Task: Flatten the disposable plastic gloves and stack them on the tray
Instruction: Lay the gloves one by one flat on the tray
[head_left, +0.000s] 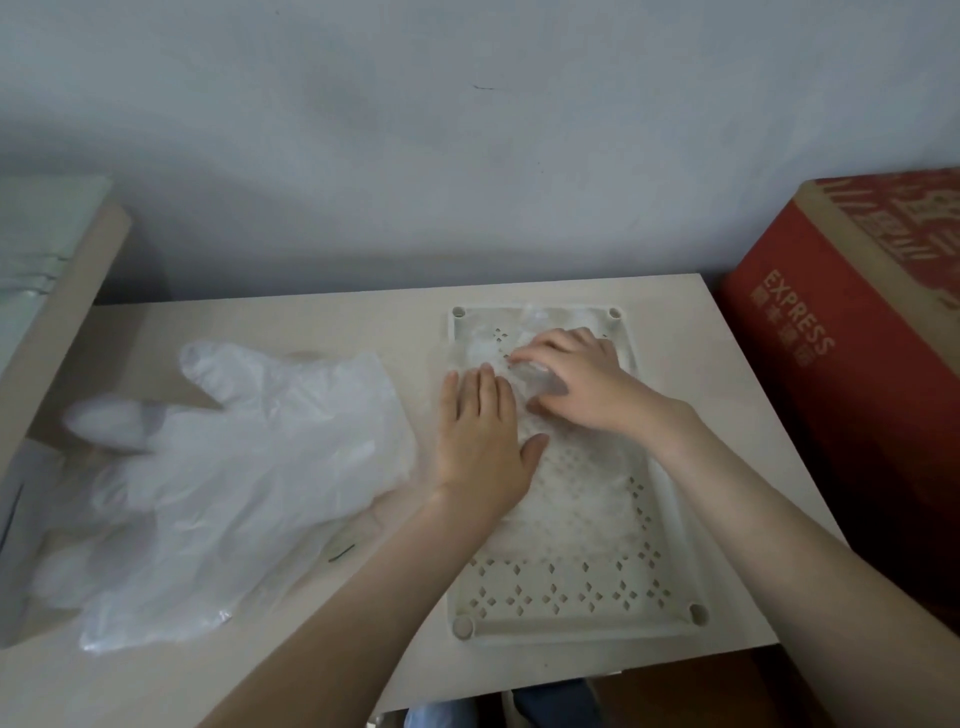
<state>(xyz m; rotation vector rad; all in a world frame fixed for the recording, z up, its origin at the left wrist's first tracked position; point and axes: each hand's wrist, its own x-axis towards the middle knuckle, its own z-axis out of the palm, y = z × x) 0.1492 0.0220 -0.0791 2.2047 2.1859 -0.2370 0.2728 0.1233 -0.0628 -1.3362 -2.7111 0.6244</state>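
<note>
Both hands, in the head view, sit on the cream perforated rectangular plastic tray (670, 519): my left hand (483, 441) spread flat, pinning a thin clear plastic glove (571, 493); my right hand (576, 384) pinching its crumpled fold toward 12 o'clock. I'd smooth outward from the pinned part. Its edges barely show.

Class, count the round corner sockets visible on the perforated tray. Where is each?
4, one at each corner of the tray: far left socket, far right socket, near left socket, near right socket. None looks hidden.
</note>
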